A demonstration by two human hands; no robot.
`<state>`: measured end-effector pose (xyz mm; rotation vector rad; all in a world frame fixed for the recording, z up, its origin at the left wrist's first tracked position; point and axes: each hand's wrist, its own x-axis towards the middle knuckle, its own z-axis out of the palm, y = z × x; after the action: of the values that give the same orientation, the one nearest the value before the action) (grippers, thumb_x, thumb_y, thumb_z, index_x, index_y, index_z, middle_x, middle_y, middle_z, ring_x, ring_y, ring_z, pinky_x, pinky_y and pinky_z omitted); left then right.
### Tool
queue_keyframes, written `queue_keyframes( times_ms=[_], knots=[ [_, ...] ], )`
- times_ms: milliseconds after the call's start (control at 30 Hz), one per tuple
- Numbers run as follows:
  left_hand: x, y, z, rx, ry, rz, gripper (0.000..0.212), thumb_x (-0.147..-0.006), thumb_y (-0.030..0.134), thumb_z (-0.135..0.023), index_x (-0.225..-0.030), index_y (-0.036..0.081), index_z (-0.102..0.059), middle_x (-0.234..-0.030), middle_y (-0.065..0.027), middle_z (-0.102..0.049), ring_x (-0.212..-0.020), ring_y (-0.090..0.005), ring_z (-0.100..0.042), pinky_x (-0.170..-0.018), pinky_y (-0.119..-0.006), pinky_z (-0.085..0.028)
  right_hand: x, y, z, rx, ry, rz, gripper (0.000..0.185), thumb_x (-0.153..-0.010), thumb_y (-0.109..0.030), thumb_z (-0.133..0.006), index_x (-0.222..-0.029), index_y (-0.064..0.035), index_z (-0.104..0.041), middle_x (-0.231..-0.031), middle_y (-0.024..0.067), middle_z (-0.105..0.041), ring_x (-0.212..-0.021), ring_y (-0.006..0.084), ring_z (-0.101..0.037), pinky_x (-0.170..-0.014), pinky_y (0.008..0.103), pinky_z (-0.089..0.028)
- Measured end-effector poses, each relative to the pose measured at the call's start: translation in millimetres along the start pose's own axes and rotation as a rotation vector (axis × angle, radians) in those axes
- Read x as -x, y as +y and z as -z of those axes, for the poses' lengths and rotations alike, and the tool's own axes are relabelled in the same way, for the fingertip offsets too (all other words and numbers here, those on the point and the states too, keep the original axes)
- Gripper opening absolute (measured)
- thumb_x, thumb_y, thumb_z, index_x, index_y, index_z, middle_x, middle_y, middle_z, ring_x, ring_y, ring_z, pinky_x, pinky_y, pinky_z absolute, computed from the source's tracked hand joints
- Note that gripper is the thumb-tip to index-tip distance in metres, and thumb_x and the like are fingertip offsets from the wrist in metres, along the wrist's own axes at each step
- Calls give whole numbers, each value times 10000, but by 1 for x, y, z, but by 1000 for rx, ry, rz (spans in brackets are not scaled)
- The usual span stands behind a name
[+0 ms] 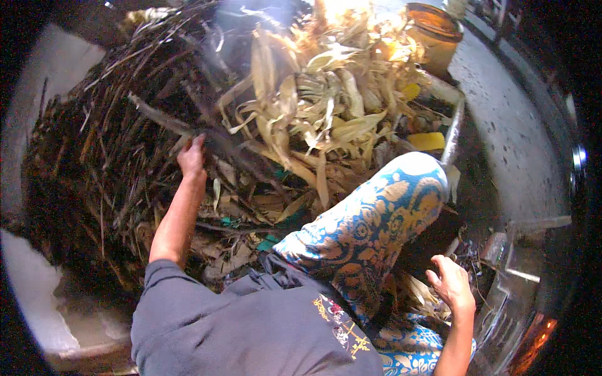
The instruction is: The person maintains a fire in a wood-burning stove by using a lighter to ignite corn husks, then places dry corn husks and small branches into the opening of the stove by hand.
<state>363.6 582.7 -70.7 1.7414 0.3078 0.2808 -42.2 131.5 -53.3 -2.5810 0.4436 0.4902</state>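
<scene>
My left hand [192, 157] reaches into a large heap of dry sticks [108, 155]. Its fingers are closed about a grey dry branch [160, 115], and the sticks just past the fingertips are blurred. Beside that hand, to the right, lies a pile of dry corn husks [324, 103], pale and curled. My right hand [450, 282] hangs at the lower right with loosely bent fingers, thumb apart, and holds nothing. Below it are a few more husks [423, 296]. My knee [376, 207], in blue patterned trousers, stands between the two hands.
Flames [536, 338] glow at the lower right edge, near my right forearm. An orange-brown bucket [432, 40] stands behind the husks. A yellow block-like piece [426, 141] lies by the pile's right edge. Grey floor [503, 117] runs along the right.
</scene>
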Motion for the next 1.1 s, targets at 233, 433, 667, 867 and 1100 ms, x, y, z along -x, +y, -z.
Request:
queue_keyframes(
  times_ms=[233, 433, 667, 867, 1100],
  knots=[
    [50, 65, -12, 237, 114, -257, 206, -825, 229, -580, -871, 67, -460, -879, -69, -593, -795, -145, -573, -702, -256, -433, 6, 3, -2, -19, 40, 11, 282, -746, -232, -584, -949, -46, -523, -856, 162, -574, -815, 322, -555, -724, 396, -445],
    [99, 120, -63, 496, -264, -313, 153, -879, 175, -473, -922, 77, -365, -951, -173, -587, -911, -250, -583, -801, -350, -470, 16, 2, 0, 2, 168, 73, 292, -741, -211, -598, -976, -54, -522, -864, 154, -580, -802, 314, -564, -707, 385, -455],
    [158, 210, -137, 546, -566, -562, 234, -823, 141, -554, -1002, 28, -455, -953, -152, -595, -887, -232, -592, -713, -299, -505, 27, -23, 18, -606, 294, -59, 252, -767, -147, -591, -979, -17, -548, -862, 123, -600, -777, 205, -591, -692, 284, -465],
    [261, 264, -218, 449, -1181, -735, 282, -778, 83, -596, -1039, 46, -498, -974, -74, -584, -813, -149, -576, -647, -267, -490, 53, -26, 29, -1090, 385, 7, 350, -759, -180, -640, -1050, -25, -524, -904, 53, -593, -780, 107, -559, -685, 238, -457],
    [362, 248, -250, 557, -1657, -701, 370, -746, -52, -607, -1083, 13, -468, -953, -56, -585, -878, -118, -550, -734, -227, -454, 54, -15, 7, -349, 645, 190, 347, -759, -328, -626, -872, -10, -544, -778, 161, -571, -726, 299, -571, -615, 343, -455]
  ],
)
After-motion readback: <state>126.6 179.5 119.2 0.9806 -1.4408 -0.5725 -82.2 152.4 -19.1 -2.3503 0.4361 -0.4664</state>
